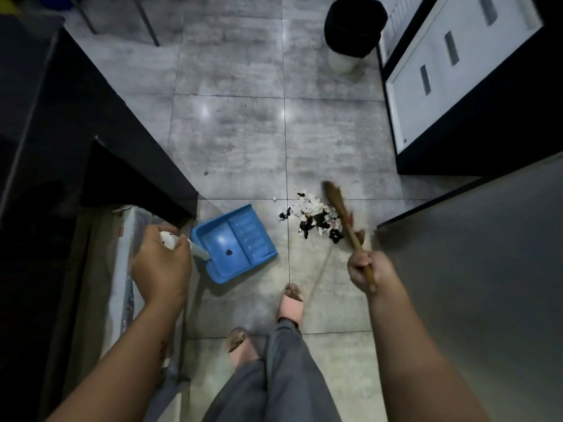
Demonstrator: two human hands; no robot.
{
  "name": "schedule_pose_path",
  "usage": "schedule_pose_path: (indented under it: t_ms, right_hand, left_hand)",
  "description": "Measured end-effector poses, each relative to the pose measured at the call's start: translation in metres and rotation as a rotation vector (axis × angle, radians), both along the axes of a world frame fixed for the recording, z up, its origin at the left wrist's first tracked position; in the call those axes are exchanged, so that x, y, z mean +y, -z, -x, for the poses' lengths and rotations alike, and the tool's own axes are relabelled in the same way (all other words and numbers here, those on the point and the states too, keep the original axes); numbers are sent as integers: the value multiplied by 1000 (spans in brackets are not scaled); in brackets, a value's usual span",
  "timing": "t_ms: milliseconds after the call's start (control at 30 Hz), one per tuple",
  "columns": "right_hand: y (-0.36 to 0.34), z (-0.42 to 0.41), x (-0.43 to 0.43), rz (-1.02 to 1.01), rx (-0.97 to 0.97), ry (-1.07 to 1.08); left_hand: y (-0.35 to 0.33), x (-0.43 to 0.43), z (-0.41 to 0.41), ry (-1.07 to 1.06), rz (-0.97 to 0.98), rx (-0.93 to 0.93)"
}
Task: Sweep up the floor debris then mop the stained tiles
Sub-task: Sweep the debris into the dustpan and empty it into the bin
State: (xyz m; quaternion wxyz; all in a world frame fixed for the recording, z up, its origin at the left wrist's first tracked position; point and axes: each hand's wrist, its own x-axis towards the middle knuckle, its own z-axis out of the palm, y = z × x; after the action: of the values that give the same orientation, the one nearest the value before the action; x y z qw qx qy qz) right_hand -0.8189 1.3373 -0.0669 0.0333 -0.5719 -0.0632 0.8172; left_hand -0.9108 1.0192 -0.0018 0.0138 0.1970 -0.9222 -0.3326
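Grey tiles (pixel 231 138); papery debris (pixel 313 216), perhaps bristly broom (pixel 338 205)

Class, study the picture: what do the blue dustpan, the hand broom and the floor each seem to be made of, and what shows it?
Dustpan: likely moulded plastic, given its uniform blue, ribbed tray and slight sheen. Hand broom: brown, fibrous head on a stick, probably natural fibre and wood, though blurred. Floor: large grey tiles with grout lines and glossy light spots, probably glazed ceramic or porcelain.
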Motion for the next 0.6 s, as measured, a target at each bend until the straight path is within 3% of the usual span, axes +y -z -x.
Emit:
schedule_pose_path:
  t_ms: [100, 233, 400, 600]
  right_hand:
    - [-7, -26, -26, 60, 50, 85]
    - [-35, -48, -42, 62, 77, 44]
    - [-54, -8, -36, -8, 44, -221]
    - [-7, 82, -18, -193, -74, -693]
  left_hand:
    - [3, -2, -11, 19, -11, -10]
    - [3, -3, -23, 30, -3, -25]
    - [3, 0, -31, -2, -13, -46]
    - [9, 7, -37, -80, 8, -57]
